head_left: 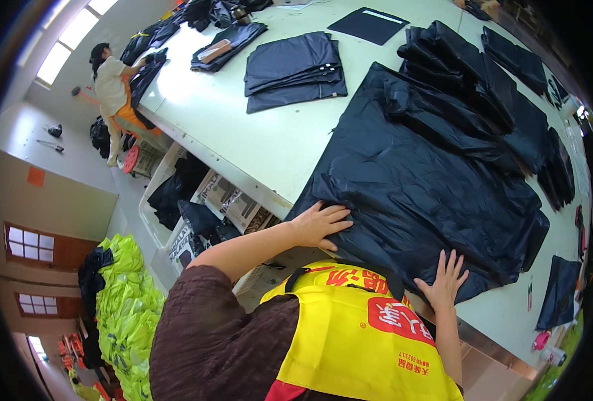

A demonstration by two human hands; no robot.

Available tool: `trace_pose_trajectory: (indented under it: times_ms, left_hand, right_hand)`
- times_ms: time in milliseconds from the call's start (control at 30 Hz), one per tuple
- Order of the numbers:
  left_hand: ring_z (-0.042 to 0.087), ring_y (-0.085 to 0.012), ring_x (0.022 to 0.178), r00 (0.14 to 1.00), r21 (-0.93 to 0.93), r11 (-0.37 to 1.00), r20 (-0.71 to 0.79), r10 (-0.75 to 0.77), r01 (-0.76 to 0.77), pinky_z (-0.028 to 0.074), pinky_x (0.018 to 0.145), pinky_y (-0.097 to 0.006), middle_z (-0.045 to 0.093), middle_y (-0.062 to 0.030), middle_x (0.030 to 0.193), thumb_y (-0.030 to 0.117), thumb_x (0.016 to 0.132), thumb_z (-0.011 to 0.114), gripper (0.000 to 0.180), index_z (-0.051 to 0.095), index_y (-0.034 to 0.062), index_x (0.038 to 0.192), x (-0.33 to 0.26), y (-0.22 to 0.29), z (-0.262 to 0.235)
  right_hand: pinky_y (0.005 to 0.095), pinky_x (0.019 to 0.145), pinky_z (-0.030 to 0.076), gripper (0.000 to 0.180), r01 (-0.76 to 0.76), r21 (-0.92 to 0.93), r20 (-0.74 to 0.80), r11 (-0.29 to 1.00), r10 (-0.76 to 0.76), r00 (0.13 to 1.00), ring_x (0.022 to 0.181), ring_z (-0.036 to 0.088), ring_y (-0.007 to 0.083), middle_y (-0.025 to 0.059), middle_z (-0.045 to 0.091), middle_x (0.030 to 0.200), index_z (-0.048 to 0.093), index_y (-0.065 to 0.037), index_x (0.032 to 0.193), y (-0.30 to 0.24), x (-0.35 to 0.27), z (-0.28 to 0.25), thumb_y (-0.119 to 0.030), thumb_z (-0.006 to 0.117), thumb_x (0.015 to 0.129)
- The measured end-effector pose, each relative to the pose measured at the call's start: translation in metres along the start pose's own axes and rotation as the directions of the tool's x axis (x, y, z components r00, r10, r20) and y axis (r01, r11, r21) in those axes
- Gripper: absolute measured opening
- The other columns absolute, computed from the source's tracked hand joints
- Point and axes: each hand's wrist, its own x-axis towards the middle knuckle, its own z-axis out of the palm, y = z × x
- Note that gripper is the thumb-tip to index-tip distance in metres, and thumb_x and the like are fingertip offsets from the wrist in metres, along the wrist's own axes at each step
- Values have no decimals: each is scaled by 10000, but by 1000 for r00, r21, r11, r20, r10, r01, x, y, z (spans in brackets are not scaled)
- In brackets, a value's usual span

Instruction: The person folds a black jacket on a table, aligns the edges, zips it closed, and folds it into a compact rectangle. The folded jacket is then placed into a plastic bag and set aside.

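Note:
A large black piece of thin, slightly shiny fabric (417, 180) lies spread and wrinkled at the table's near edge. On its near left corner rests my left hand (321, 226), palm down with the fingers stretched out. My right hand (443, 281) presses on the near right part of the same fabric, fingers spread wide. Neither hand grips anything. The far part of the fabric is bunched into folds beside a pile of folded black fabric (457, 73). I cannot tell whether the piece is a finished garment.
Stacks of folded black fabric (293, 70) stand farther back on the pale table (270, 140). A pen (530, 297) and a pink roll (541, 341) lie at the right. Another person (112, 87) handles dark fabric at the far left. Bright yellow-green material (126, 301) is heaped beyond my left arm.

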Motion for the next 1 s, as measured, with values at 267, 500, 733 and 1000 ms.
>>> trace_pose_trajectory:
  times_ms: [267,500,733,1000]
  left_hand:
    - [213,-311,1374,985,1,999,165,45,-46,227,1082,-465,196,-157,1496,270,726,685,828,268,136,1428,-35,-13,2]
    - [300,-276,1337,987,-62,996,150,-55,65,235,1090,-448,344,-127,1427,52,648,619,799,326,112,1390,-55,-26,10]
    - [368,-277,1290,995,-142,986,49,-85,91,301,1067,-429,439,-105,1366,53,647,596,642,479,81,1278,-57,-31,12]
    - [532,-312,1130,949,-364,883,9,-316,297,429,958,-410,604,-147,1162,69,697,641,309,654,20,1002,-43,-57,-16]
  right_hand:
    - [532,1096,141,681,255,319,110,913,-303,947,1356,242,370,193,329,1431,428,-49,1321,52,-30,-49,-209,623,689]
    - [530,1084,208,573,388,89,-130,917,-376,917,1285,354,384,226,409,1350,467,3,1253,90,-59,-13,-70,528,688]
    - [414,962,385,305,356,279,-274,892,-281,920,1101,529,347,159,583,1186,625,-12,1068,97,-35,-9,-65,471,810]
    - [434,1068,271,378,311,225,-152,923,-282,947,1271,381,400,204,521,1271,627,-62,1057,107,-19,-31,42,493,719]
